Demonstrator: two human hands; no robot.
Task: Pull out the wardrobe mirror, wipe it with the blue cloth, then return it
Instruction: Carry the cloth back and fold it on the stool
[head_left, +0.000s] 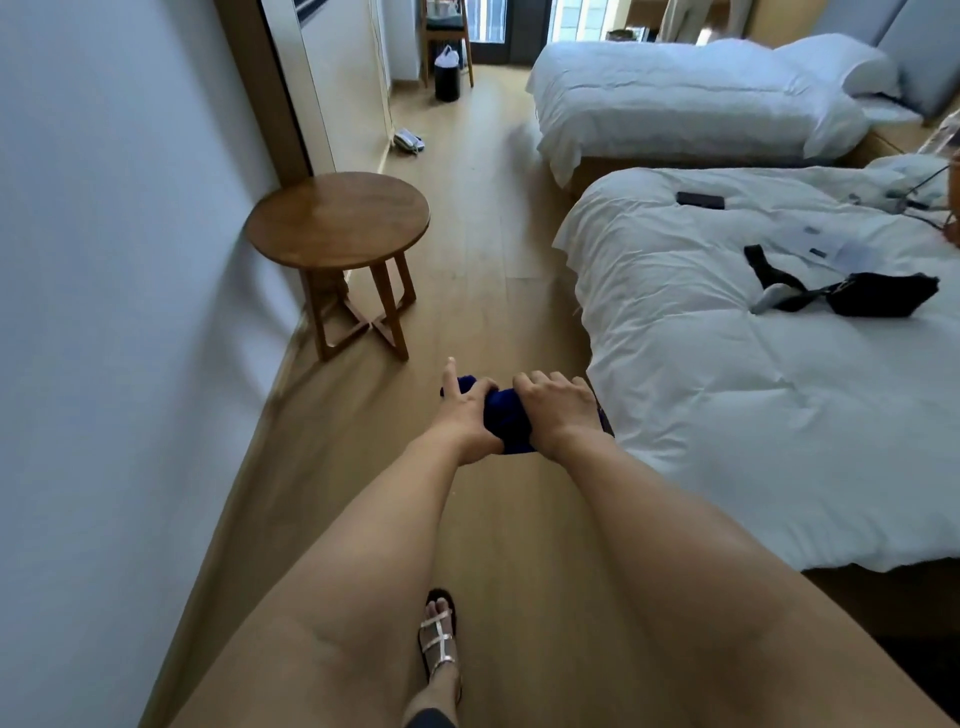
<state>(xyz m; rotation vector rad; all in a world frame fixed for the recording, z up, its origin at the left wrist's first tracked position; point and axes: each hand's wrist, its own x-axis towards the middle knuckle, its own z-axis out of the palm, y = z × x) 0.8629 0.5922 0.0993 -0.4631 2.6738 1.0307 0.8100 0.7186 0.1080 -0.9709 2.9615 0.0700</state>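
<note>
We hold the bunched blue cloth (506, 421) out over the wooden floor (483, 218) — left hand (465, 410) gripping one side with its forefinger stretched, right hand (558, 408) clenched on the other. Round table (337, 221) ahead left, bed (753, 364) right; we can read no writing anywhere.

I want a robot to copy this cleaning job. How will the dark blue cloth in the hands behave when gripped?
The dark blue cloth is bunched between the left hand and right hand, so it is probably soft and floppy, not stiff. Both hands hold it in the air with loosely curled fingers, which suggests it is light. It seems unlikely to roll or break.
</note>
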